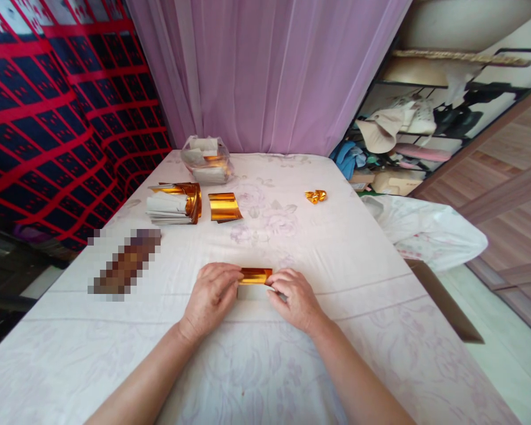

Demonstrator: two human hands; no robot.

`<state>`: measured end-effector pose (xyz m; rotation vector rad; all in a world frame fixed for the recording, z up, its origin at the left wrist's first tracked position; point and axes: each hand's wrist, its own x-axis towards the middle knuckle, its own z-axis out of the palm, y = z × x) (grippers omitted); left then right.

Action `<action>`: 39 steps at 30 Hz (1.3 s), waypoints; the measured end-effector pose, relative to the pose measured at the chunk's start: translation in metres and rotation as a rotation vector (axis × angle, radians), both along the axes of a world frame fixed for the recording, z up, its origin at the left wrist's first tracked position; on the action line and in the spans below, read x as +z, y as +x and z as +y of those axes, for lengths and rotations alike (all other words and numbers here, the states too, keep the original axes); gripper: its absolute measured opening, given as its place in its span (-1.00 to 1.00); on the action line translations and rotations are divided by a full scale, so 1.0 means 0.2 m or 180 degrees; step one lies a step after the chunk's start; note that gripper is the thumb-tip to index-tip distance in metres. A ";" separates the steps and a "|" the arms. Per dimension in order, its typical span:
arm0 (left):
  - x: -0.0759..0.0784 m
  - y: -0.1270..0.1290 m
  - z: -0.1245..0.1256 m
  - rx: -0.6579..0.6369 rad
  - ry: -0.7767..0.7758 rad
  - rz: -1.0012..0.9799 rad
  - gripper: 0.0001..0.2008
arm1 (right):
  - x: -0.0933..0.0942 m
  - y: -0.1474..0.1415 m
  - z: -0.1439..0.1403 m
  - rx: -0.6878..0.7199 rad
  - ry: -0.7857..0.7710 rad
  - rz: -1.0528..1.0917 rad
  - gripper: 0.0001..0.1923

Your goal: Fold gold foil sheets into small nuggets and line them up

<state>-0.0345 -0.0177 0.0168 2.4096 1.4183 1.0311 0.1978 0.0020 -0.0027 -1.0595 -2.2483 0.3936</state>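
bed sheet [292, 236]: gold foil [255, 275] pinched between hands [254, 295].

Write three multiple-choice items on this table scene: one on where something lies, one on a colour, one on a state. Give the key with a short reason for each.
1. Where does the small folded gold piece lie?
A. alone toward the table's right side
B. inside the plastic bag
C. on the floor

2. What colour is the sheet between the hands?
A. silver
B. shiny gold-orange
C. green

3. How do the left hand and right hand meet that sheet?
A. only the left touches it
B. both hover above it
C. both press it against the cloth-covered table

Key: A, it sits apart from the stack and the bag; B, the foil gleams gold; C, fingers of both hands rest on its ends.
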 end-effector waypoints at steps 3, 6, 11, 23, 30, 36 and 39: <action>0.04 0.05 -0.07 -0.0402 0.0091 0.0452 -0.80 | 0.00 0.00 0.00 -0.0051 -0.0030 -0.0016 -0.86; 0.02 0.08 -0.12 -0.0557 0.0140 0.0759 -0.79 | 0.00 -0.01 0.00 -0.0088 -0.0059 -0.0020 -0.86; -0.03 0.09 -0.13 -0.0514 0.0023 0.0951 -0.76 | 0.01 -0.01 0.00 -0.0152 -0.0039 -0.0061 -0.88; -0.05 0.10 -0.13 -0.0434 -0.0091 0.1012 -0.78 | -0.01 -0.01 -0.02 -0.0250 0.0003 -0.0047 -0.87; -0.06 0.10 -0.13 -0.0466 -0.0158 0.1039 -0.76 | 0.01 -0.07 -0.04 -0.0579 -0.0053 -0.0268 -0.97; -0.06 0.10 -0.13 -0.0422 -0.0237 0.0971 -0.77 | 0.01 -0.05 -0.03 -0.0556 -0.0221 -0.0315 -0.94; -0.05 0.09 -0.12 -0.0424 -0.0391 0.0869 -0.80 | 0.01 0.00 -0.01 -0.0421 -0.0329 -0.0318 -0.91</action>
